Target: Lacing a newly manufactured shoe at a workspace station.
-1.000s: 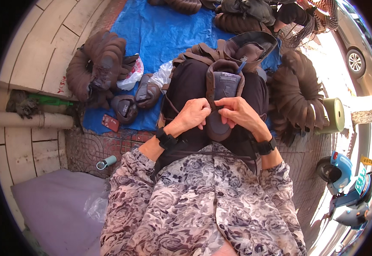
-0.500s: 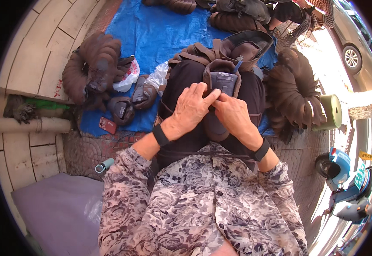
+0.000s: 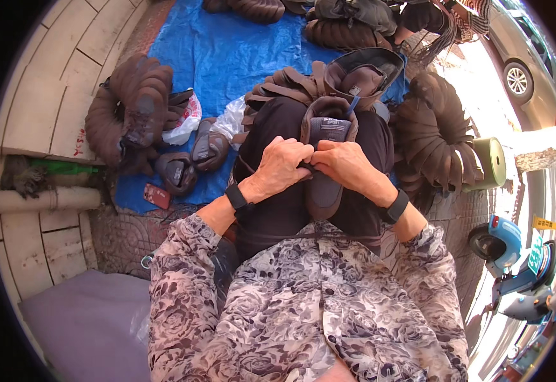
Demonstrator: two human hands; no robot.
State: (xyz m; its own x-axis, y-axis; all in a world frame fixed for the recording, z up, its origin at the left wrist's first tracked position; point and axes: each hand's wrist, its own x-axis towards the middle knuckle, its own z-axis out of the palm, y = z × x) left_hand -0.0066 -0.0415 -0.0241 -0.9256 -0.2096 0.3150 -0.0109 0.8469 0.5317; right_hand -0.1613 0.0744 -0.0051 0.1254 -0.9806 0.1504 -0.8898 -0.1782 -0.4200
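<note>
A dark brown shoe upper (image 3: pixel 324 197) with a grey tongue lies on my lap, toe toward me. My left hand (image 3: pixel 279 168) is closed over its middle from the left, fingers bent in. From the right, my right hand (image 3: pixel 350 168) meets it with thumb and fingers pinched together. A small dark bit shows between the two sets of fingertips, too hidden to name. Just beyond, a bundle of similar shoe uppers (image 3: pixel 291 86) lies across my knees, and a thin blue strip (image 3: pixel 354 100) sticks up beside the tongue.
Coiled rows of uppers stand at left (image 3: pixel 141 95) and right (image 3: pixel 440 124), on or beside a blue tarp (image 3: pixel 227 54). Two loose uppers (image 3: pixel 177 173) lie near a red phone (image 3: pixel 157 196). A green spool (image 3: pixel 489 163), a scooter (image 3: pixel 526 274) and a car (image 3: pixel 533 67) are at right.
Both hands have moved down along the shoe upper toward me, uncovering more of its tongue. My fingers are now bunched closer together. The whole view has shifted slightly.
</note>
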